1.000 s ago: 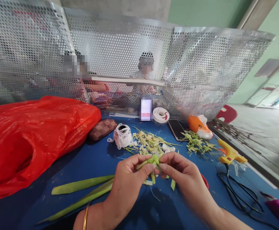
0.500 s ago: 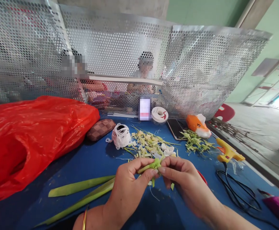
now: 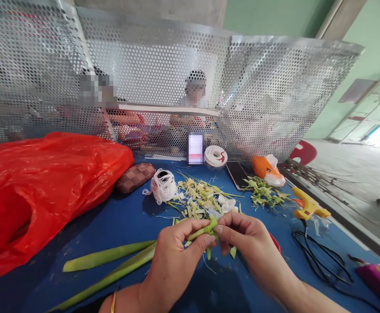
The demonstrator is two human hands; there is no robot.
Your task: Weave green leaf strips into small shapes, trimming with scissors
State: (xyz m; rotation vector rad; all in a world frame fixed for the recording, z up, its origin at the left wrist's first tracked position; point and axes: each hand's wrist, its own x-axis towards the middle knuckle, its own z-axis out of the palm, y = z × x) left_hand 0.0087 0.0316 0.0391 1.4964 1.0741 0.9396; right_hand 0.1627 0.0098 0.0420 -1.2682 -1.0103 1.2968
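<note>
Between my two hands is a small folded piece of green leaf strip [image 3: 210, 227], its short ends sticking out. My left hand [image 3: 180, 252] pinches it between thumb and forefinger from the left. From the right, my right hand [image 3: 247, 237] pinches at its edge with thumb and fingertips closed. Just beyond lies a heap of cut leaf scraps [image 3: 206, 193] with white bits among them. Two long green leaf blades [image 3: 108, 255] lie to the left of my left wrist. Something red, mostly hidden, shows behind my right hand.
A red plastic bag [image 3: 56, 182], a checkered pouch [image 3: 135, 177] and white cord [image 3: 162, 187] are on the left. Toward the back stand a lit phone [image 3: 195, 148], a ribbon spool [image 3: 215, 156] and a dark phone [image 3: 238, 175]. A yellow glue gun [image 3: 310, 208] with black cable lies right.
The view has shifted slightly. Both hands stay at the leaf piece, and the right fingertips have moved a little against it.
</note>
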